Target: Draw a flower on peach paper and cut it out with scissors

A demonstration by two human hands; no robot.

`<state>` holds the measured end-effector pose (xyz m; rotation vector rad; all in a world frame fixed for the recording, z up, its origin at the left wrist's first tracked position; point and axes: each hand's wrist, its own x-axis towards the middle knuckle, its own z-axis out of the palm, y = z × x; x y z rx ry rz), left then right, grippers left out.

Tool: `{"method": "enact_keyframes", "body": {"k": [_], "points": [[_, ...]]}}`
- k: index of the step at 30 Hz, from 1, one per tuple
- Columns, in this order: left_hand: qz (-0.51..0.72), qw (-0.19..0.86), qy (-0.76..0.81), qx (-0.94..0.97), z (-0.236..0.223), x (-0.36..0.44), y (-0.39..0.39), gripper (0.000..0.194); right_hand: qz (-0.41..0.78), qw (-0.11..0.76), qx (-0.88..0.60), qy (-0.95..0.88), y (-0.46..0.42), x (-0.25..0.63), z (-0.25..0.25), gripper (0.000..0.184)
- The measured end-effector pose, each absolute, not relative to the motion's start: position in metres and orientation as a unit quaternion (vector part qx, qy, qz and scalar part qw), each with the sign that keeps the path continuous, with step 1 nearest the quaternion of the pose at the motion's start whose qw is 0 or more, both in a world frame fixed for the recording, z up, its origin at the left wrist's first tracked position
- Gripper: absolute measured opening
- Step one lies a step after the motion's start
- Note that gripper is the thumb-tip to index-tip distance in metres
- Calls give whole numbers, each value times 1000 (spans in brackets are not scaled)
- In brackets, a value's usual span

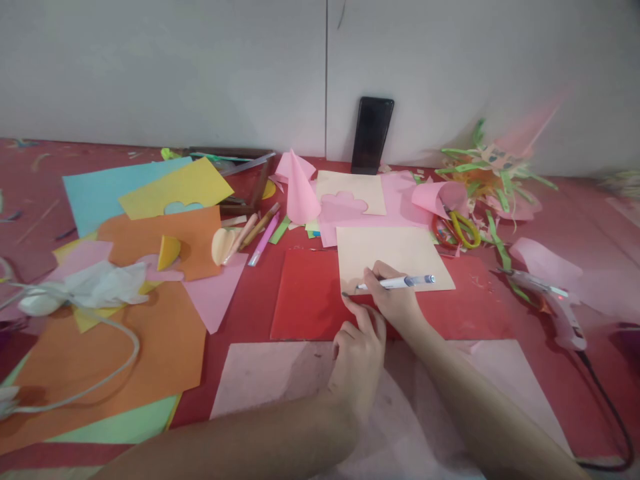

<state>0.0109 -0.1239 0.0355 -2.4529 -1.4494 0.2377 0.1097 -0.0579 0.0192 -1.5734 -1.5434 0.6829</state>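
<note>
Flat, hazy light casts soft shadows on the pink sheet (270, 373), and the outer edges blur.

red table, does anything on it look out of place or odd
The glue gun lies across a green paper strip with its red light apparently lit; if it is hot, that seems a poor resting place.

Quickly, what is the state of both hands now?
Left hand: partly open, pointing at the edge of the cream sheet.
Right hand: closed, holding the white pen.
</note>
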Motion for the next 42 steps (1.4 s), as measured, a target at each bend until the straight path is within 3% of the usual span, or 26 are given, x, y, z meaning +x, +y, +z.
{"method": "enact_keyframes", "body": {"k": [12, 22, 42], "points": [[81, 149, -496, -852, 37, 12, -124, 32, 297, 415, -623, -593, -59, 110, 20, 33], [126, 238, -464, -844, 34, 10, -125, 36, 351, 411, -588, -602, -57, 112, 18, 34], [127, 231, -465, -845, 31, 10, -125, 33, 383, 410, -581, -590, -56, 112, 17, 29]]}}
